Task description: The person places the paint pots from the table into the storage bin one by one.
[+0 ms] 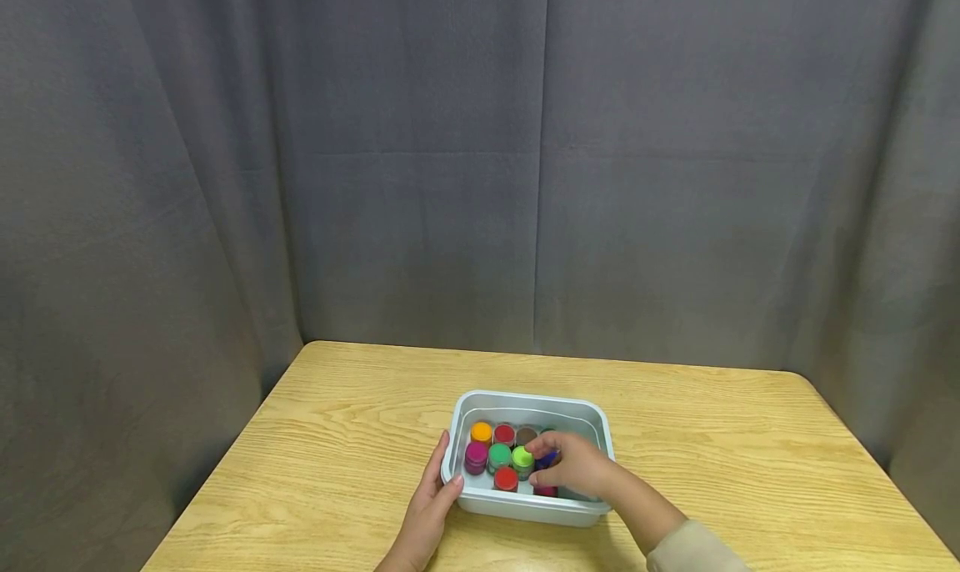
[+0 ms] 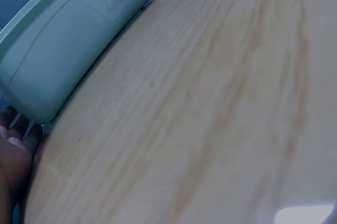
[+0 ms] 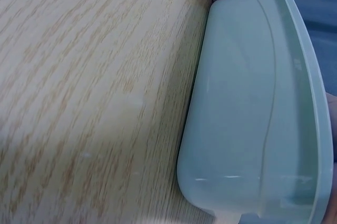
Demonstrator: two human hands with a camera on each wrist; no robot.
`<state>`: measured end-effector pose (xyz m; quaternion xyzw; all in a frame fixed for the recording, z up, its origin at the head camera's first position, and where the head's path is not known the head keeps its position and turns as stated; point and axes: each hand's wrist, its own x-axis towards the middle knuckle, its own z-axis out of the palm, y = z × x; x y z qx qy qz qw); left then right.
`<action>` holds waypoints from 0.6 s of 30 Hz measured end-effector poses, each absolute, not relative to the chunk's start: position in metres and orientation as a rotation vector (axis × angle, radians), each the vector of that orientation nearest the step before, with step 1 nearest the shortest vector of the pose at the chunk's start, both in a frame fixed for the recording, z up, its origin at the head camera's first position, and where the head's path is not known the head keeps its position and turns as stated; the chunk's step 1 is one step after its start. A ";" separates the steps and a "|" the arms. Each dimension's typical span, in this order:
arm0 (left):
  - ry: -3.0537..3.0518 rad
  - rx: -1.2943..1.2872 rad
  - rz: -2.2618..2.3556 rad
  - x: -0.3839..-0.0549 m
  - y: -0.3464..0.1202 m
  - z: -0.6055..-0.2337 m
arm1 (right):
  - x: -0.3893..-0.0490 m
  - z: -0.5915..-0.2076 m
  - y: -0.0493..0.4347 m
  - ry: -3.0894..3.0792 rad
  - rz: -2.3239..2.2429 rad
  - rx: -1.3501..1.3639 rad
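A pale grey-green plastic tub stands on the wooden table with several small lidded jars inside. My left hand grips its left rim, thumb over the edge and fingers along the outer wall. My right hand reaches in over the right side, thumb and fingers spread apart, fingertips right at the edge of a lime-green jar. Beneath that hand a blue jar and a crimson jar are partly hidden. Left of them are a green jar, a purple jar and a red jar.
Along the tub's back row sit an orange jar, a second red jar and a brown jar. The wooden table extends around the tub. Grey curtains hang behind it and at both sides.
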<state>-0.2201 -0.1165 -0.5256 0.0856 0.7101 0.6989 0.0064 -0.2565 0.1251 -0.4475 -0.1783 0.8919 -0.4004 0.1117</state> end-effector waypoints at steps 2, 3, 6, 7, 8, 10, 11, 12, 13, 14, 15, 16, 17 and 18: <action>2.221 0.265 2.185 -0.220 -0.116 -0.526 | -0.256 -0.448 0.126 2.613 -1.185 -0.518; 2.220 0.265 2.185 -0.220 -0.116 -0.526 | -0.256 -0.448 0.126 2.609 -1.191 -0.516; 2.222 0.268 2.183 -0.220 -0.115 -0.526 | -0.256 -0.448 0.127 2.593 -1.217 -0.505; 2.223 0.269 2.182 -0.221 -0.115 -0.526 | -0.256 -0.448 0.128 2.587 -1.227 -0.505; 2.225 0.271 2.181 -0.220 -0.115 -0.526 | -0.256 -0.448 0.128 2.581 -1.239 -0.509; 2.224 0.272 2.183 -0.221 -0.115 -0.526 | -0.256 -0.447 0.129 2.566 -1.264 -0.516; 2.223 0.275 2.183 -0.221 -0.115 -0.526 | -0.256 -0.447 0.129 2.561 -1.274 -0.526; 2.221 0.278 2.182 -0.221 -0.116 -0.527 | -0.256 -0.446 0.130 2.557 -1.282 -0.527; 2.220 0.283 2.182 -0.220 -0.116 -0.527 | -0.256 -0.444 0.130 2.555 -1.292 -0.528; 2.218 0.291 2.181 -0.220 -0.116 -0.528 | -0.256 -0.443 0.131 2.559 -1.300 -0.532; 2.219 0.297 2.179 -0.220 -0.116 -0.528 | -0.256 -0.442 0.132 2.558 -1.313 -0.529; 2.228 0.304 2.173 -0.219 -0.117 -0.529 | -0.256 -0.440 0.134 2.563 -1.327 -0.525; 2.234 0.311 2.170 -0.219 -0.117 -0.530 | -0.256 -0.438 0.136 2.574 -1.338 -0.515; 2.251 0.315 2.161 -0.218 -0.117 -0.531 | -0.255 -0.436 0.138 2.585 -1.354 -0.496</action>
